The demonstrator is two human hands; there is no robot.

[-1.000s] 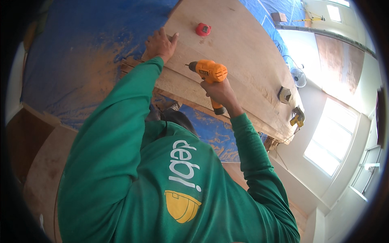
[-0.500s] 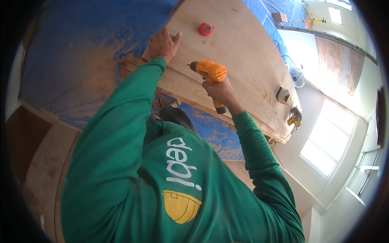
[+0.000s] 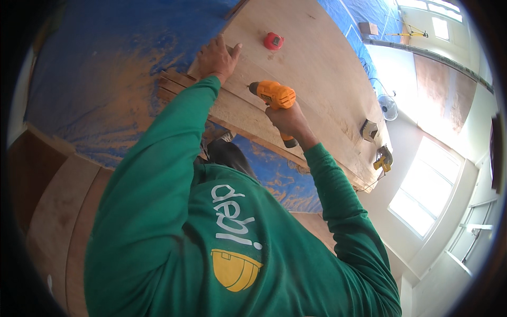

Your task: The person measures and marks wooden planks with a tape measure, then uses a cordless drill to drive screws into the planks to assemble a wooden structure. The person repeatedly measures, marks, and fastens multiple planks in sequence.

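My right hand is wrapped round the grip of an orange and black cordless drill, whose chuck points left above the plywood board. At the board's left edge rests my left hand, fingers stretched out and thumb spread away from them. Beneath both hands lies the large pale plywood board, with sawdust and brown smudges on its surface. A red tape measure sits on it, beyond and between my hands. Whether a bit or screw is in the chuck is too small to tell.
Wooden strips jut out at the board's left end. On its right end are a dark-and-pale block-shaped item and a yellow corded power tool. Blue sheeting dusted with sawdust covers the floor. A fan stands beyond.
The whole view has shifted slightly. Both hands keep their places on and above the board, and the drill stays in my right hand.
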